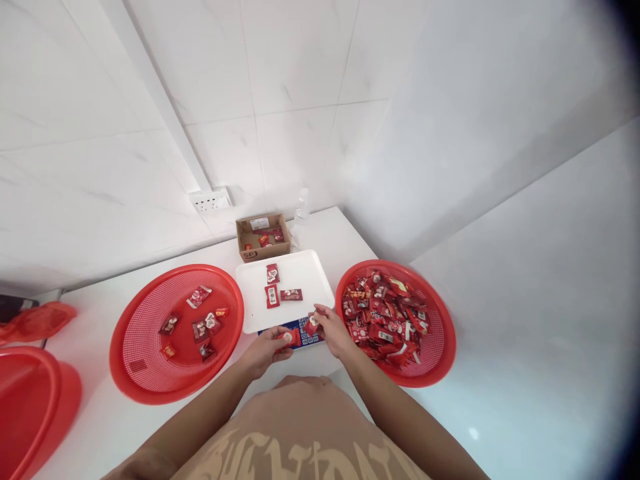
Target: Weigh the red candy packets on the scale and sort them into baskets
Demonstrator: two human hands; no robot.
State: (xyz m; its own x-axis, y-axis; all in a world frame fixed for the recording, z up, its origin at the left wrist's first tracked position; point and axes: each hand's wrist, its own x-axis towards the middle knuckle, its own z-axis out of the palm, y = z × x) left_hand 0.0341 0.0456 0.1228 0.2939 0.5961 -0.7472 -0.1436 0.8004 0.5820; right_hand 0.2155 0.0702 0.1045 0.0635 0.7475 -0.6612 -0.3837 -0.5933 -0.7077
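My left hand (267,349) holds a red candy packet (288,339) just in front of the white scale tray. In my right hand (330,328) is another red packet (313,324), pinched over the blue keypad (304,333) of the scale. Three red packets lie on the white tray (250,312): one at the back (272,273), one below it (271,296) and one lying sideways (291,295). Left of the scale, a red mesh basket (131,307) holds several loose packets. A second red basket (447,333), right of the scale, is heaped with packets.
Behind the scale a small cardboard box (265,253) holds a few packets, with a clear bottle (303,203) near the wall. A power strip (210,200) is on the wall. At the far left stand another red basket (55,400) and a red plastic bag (40,320).
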